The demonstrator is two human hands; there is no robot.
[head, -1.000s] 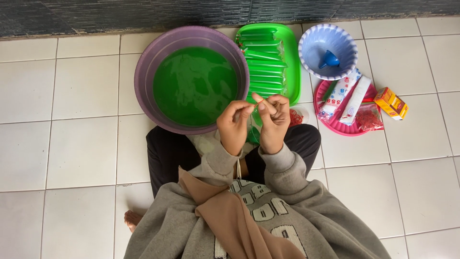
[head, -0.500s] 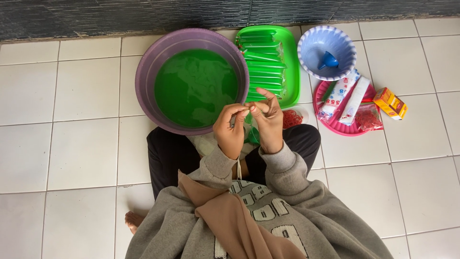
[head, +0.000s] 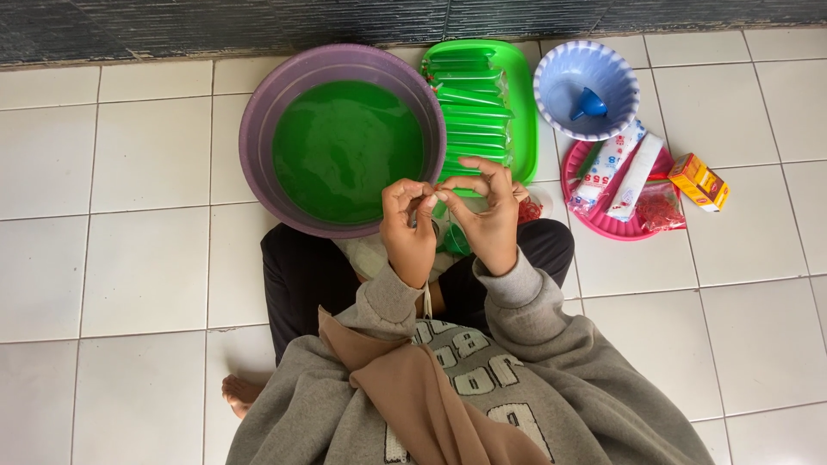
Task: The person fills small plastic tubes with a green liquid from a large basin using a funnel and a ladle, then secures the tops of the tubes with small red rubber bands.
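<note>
a floor of large white glazed tiles with thin grey grout lines fills nearly the whole view, lit by soft even daylight with only faint shadows, and along the top edge runs the foot of a dark ribbed grey wall.

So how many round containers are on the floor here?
3: a purple plastic basin of green liquid at left, a pale blue scalloped bowl at upper right, and a pink round tray below that bowl.

Glossy plastic basin, smooth glazed floor tiles
</note>
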